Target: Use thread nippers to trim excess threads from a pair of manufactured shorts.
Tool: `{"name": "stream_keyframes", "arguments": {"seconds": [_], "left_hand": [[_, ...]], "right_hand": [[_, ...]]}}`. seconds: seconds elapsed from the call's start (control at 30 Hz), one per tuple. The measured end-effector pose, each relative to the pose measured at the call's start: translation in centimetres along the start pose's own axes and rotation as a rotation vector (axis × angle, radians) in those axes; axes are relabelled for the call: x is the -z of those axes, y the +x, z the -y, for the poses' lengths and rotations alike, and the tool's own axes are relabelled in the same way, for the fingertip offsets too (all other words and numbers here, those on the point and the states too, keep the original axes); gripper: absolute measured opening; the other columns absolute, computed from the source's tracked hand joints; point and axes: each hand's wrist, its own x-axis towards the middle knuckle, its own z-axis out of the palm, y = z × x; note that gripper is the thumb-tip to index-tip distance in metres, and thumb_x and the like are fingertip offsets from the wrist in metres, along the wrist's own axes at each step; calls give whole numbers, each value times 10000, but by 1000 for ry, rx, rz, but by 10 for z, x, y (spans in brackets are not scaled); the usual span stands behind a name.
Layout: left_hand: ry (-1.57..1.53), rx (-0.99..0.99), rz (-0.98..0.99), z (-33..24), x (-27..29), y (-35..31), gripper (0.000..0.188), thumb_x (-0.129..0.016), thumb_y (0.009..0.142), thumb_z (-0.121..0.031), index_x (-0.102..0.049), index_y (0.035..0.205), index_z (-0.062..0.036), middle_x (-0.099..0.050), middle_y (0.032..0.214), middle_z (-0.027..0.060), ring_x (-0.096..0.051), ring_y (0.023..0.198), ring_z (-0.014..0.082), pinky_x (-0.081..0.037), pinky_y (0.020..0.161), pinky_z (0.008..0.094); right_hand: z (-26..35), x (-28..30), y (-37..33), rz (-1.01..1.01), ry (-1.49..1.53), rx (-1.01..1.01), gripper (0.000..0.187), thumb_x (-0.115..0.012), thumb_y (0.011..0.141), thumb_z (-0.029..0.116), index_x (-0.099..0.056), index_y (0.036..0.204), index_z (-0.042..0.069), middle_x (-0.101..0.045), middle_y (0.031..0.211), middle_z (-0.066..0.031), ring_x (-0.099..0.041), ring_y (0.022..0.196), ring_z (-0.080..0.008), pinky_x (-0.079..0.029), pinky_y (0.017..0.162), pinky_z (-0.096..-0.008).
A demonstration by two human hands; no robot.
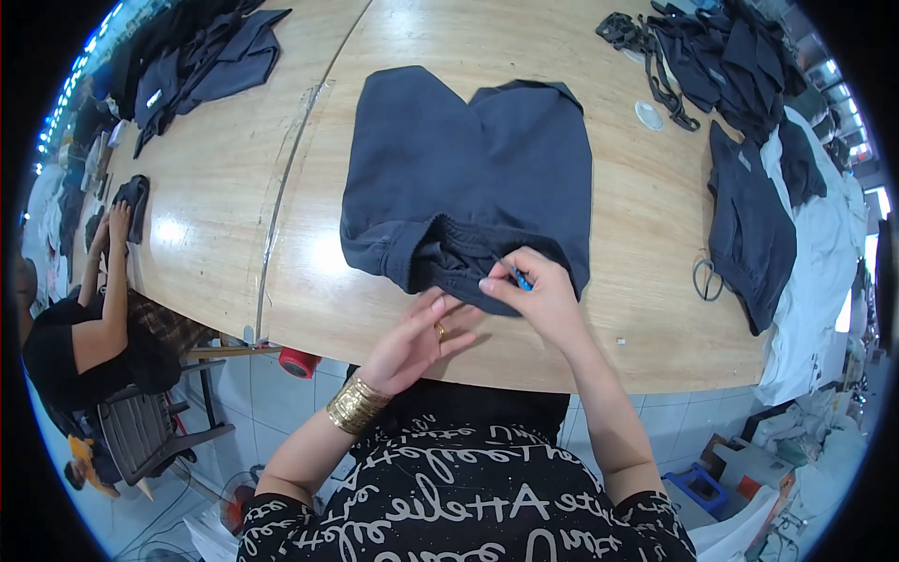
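Dark navy shorts [468, 159] with a gathered elastic waistband lie on the table in front of me. The legs point away, and the waistband opening faces my body. My left hand [426, 335] is at the waistband's near edge, its fingers stretched and apart, the thumb side by the cloth. A gold ring and a wide gold cuff are on that hand and wrist. Over the right part of the waistband, my right hand [536, 292] is closed around a small blue-handled tool [521, 278]. The tool's tip is hidden or too small to tell.
Dark garments [730, 66] and black straps [667, 84] are heaped at the far right. Another dark garment [749, 225] lies beside scissors [707, 279] and white cloth [824, 253]. More dark clothes [215, 66] lie far left. A co-worker [89, 318] handles dark cloth at the left.
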Motion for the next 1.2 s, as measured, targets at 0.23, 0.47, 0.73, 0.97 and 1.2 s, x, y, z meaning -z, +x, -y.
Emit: {"name": "stream_keyframes", "arguments": {"seconds": [0.23,0.47,0.73,0.97,1.2], "left_hand": [[-28,-162,-256,-10,1,11,345,-430,980,-272,-473,1250,-62,-560,1235,101,-512,1177,184,-447,956,352],[882,476,-40,-45,-2,-26,325,-484,964,-305,-639,971,-19,-678,893,47,-647,553,116,-481,481,190],[1829,-1203,-375,-71,-56,25,182,-543,932,-160,-623,1003,-13,-648,989,54,-602,897,107,-468,773,251],[926,-231,60,-67,-47,39,197,-557,930,-175,-623,970,7,-612,895,-38,-523,838,33,-430,807,202],[471,-139,53,-53,-57,35,175,-557,929,-143,-611,1010,2,-623,914,-16,-537,849,12,-433,794,173]], "right_hand": [[5,-6,-12,-412,-263,381,242,-750,695,76,-617,897,64,-585,890,-57,-631,726,-194,-495,593,-292],[4,14,3,-198,-519,41,223,-722,754,204,-610,885,63,-615,764,-67,-636,707,-252,-478,590,-327],[21,32,2,7,71,-28,256,-602,898,260,-551,828,19,-425,624,-2,-370,620,-75,-345,584,-229],[33,41,-12,-34,319,-67,254,-556,934,219,-533,803,2,-454,696,57,-386,687,-36,-341,626,-202],[33,36,-22,-35,403,-58,234,-559,933,212,-537,807,16,-451,705,68,-383,695,-25,-334,629,-191]]}}
